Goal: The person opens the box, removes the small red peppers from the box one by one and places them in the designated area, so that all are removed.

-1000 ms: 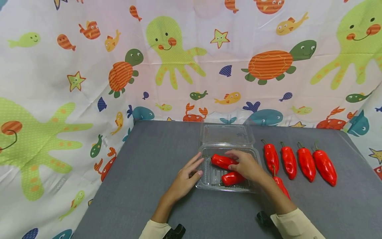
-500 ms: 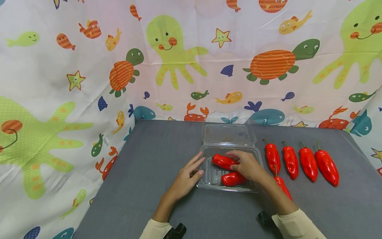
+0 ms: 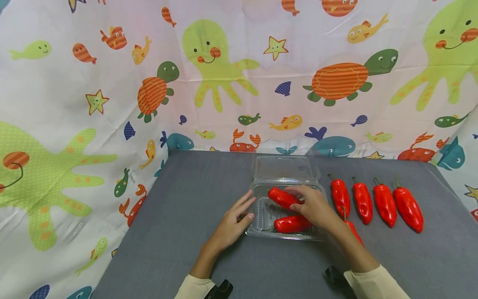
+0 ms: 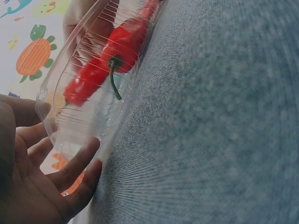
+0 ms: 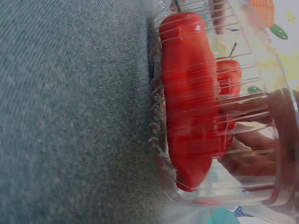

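Note:
A clear plastic clamshell box [image 3: 267, 234] stands with its lid [image 3: 285, 168] laid back. Two red peppers lie inside: a back pepper [image 3: 281, 198] and a front pepper [image 3: 291, 224]. My right hand [image 3: 313, 206] reaches in and holds the back pepper between thumb and fingers, covering its right end. The right wrist view shows the front pepper [image 5: 189, 93] through the ribbed wall, with the right fingers [image 5: 254, 163] behind it. My left hand [image 3: 233, 222] rests its extended fingers along the box's left side; in the left wrist view a fingertip [image 4: 93, 144] lies at the wall.
To the right of the box, several red peppers [image 3: 384, 205] lie in a row on the grey table [image 3: 194, 187]. Another red pepper [image 3: 352, 232] sits nearer, partly hidden by my right forearm. A patterned sea-animal cloth [image 3: 231, 83] hangs behind the table.
My right hand has shifted slightly right with the back pepper, whose left end now tilts up the box and whose stem no longer shows. The front pepper shows more length. My left hand stays put.

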The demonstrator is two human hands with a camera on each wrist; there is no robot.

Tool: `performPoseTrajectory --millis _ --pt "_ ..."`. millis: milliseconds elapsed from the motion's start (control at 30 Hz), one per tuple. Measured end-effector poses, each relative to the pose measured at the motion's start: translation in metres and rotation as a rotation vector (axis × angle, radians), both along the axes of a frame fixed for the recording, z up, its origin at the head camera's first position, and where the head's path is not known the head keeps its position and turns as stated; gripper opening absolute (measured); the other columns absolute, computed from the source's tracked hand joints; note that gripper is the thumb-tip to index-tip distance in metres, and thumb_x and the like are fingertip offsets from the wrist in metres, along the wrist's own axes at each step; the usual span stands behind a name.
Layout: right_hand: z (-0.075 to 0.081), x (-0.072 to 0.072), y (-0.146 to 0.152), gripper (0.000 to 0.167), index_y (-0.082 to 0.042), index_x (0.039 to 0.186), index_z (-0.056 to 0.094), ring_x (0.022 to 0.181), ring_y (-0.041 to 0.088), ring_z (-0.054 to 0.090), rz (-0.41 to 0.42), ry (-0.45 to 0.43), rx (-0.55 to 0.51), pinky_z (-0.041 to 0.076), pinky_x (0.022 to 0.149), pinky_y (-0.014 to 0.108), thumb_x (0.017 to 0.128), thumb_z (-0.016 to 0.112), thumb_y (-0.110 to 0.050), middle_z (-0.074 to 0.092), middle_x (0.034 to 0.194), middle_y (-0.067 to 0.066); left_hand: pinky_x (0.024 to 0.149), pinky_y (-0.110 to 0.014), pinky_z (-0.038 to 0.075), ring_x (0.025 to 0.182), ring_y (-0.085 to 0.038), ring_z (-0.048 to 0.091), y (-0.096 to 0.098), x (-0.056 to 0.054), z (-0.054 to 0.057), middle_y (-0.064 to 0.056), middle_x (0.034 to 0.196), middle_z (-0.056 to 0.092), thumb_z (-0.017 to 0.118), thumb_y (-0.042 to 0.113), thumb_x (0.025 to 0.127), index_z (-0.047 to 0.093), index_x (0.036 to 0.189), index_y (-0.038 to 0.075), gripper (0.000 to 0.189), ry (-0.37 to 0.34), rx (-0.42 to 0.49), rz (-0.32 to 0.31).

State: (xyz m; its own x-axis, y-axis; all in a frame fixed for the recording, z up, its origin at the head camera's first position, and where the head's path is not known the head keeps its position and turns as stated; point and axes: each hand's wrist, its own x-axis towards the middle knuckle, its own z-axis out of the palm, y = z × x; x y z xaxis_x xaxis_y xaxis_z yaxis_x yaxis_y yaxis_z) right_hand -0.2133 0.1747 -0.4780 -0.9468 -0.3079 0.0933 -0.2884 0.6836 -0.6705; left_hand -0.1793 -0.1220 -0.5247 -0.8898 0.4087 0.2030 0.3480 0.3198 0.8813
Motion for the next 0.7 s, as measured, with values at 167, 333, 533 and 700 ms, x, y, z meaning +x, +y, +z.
performPoseTrajectory --millis 167,333,533,700 --pt "0.008 0.006 0.003 0.059 -0.01 0.144 0.065 0.11 0.037 0.069 -0.022 -0.008 -0.049 0.061 0.088 0.052 0.089 0.084 -0.004 0.07 0.132 0.019 0.096 -0.031 0.053 0.116 -0.018 0.069 0.0 0.0 -0.001 0.004 0.174 0.03 0.06 0.02 0.109 0.048 0.16 0.01 0.054 0.01 -0.004 -0.003" --pt "0.016 0.013 0.006 0.063 -0.008 0.148 0.061 0.108 0.039 0.072 -0.05 0.014 -0.085 0.062 0.086 0.053 0.089 0.084 -0.006 0.071 0.131 0.023 0.098 -0.033 0.053 0.117 -0.017 0.068 0.0 -0.001 -0.002 0.005 0.174 0.03 0.061 0.02 0.109 0.048 0.16 0.011 0.054 0.004 -0.011 -0.004" --pt "0.024 0.021 0.01 0.065 -0.009 0.15 0.058 0.106 0.04 0.073 -0.079 0.021 -0.13 0.062 0.084 0.053 0.091 0.084 -0.013 0.072 0.127 0.024 0.097 -0.032 0.053 0.116 -0.017 0.068 0.001 0.0 -0.002 0.004 0.175 0.03 0.06 0.019 0.109 0.047 0.16 0.009 0.054 0.013 -0.005 -0.002" --pt "0.029 0.028 0.017 0.067 -0.011 0.153 0.055 0.108 0.037 0.071 -0.101 0.021 -0.158 0.063 0.084 0.05 0.092 0.084 -0.017 0.072 0.128 0.022 0.095 -0.032 0.054 0.114 -0.018 0.069 0.001 0.002 -0.002 0.001 0.174 0.03 0.06 0.02 0.109 0.047 0.16 0.007 0.053 0.03 -0.002 0.004"
